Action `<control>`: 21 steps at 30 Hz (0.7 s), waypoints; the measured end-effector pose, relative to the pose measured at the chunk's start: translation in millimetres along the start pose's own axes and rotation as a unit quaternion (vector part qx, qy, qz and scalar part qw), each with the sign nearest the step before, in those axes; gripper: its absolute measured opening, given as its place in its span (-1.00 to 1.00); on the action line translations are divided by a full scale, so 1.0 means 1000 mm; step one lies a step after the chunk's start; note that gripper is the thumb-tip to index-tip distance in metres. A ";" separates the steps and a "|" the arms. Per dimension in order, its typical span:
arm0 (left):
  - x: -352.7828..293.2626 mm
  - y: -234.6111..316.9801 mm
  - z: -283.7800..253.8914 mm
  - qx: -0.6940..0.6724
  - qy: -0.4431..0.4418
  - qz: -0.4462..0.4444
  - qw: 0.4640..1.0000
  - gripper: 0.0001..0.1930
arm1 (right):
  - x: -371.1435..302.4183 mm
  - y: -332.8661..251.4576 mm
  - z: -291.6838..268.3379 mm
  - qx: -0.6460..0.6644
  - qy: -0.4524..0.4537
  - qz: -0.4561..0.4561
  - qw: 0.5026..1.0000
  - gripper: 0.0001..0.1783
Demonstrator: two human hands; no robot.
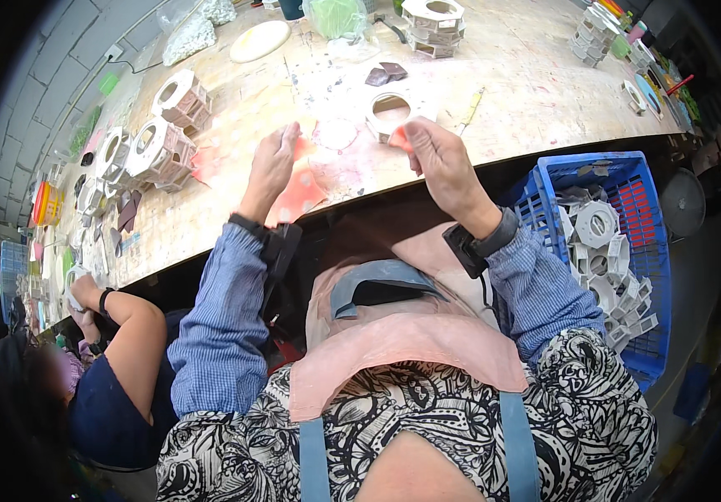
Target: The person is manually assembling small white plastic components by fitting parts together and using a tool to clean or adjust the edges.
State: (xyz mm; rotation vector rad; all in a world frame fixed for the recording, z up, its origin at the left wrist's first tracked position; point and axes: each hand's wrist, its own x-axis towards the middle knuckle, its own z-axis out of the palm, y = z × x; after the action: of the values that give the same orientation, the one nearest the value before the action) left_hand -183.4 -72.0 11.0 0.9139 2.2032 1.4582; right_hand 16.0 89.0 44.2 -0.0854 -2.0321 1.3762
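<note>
My right hand (447,171) is closed in a pinch on a small orange-red scrap (401,139), thin and sheet-like; I cannot tell whether it is sandpaper or cloth. Just beyond those fingers a white hollow polygonal part (381,106) with a round opening stands on the table. My left hand (270,165) is above the table edge with its fingers pressed together. Whatever the left fingers hold, if anything, is hidden. Beside that hand lies a larger orange-red sheet (303,194) with pale spots, partly over the edge.
Several similar hollow parts (161,156) stand on the worktable (252,92) at left, with more stacked (433,27) at the back. Dark scraps (386,74) lie beyond the near part. A blue crate (646,276) of white parts stands at right. Another person's arm (136,322) reaches in at left.
</note>
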 end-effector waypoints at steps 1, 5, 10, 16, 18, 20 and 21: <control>0.011 -0.001 0.000 0.157 0.036 0.080 0.984 -0.64 | 0.001 0.011 -0.004 0.091 -0.019 0.158 0.983 -0.69; 0.017 0.000 0.026 0.534 0.248 0.335 0.736 -0.63 | 0.001 0.027 -0.006 0.322 -0.019 0.260 0.910 -0.69; -0.028 0.048 0.063 0.231 0.082 0.201 0.948 -0.70 | 0.001 0.025 0.007 0.294 0.036 0.235 0.926 -0.74; -0.043 0.048 0.089 -0.177 0.040 0.084 0.980 -0.83 | -0.004 0.007 0.025 0.312 0.046 0.271 0.910 -0.78; -0.043 0.044 0.085 -0.226 0.039 0.102 0.968 -0.91 | -0.006 0.012 0.027 0.298 0.037 0.270 0.915 -0.81; -0.045 0.048 0.079 -0.233 0.007 0.075 0.969 -0.92 | -0.005 0.015 0.024 0.232 0.028 0.237 0.943 -0.83; -0.047 0.049 0.077 -0.240 -0.023 0.049 0.969 -0.92 | -0.005 0.014 0.022 0.164 0.018 0.203 0.965 -0.84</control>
State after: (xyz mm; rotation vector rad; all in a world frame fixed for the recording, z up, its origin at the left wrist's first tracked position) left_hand -87.1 -38.2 21.2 0.8781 1.6700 1.8798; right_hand 2.7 75.5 25.1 -0.3945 -1.7906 1.9318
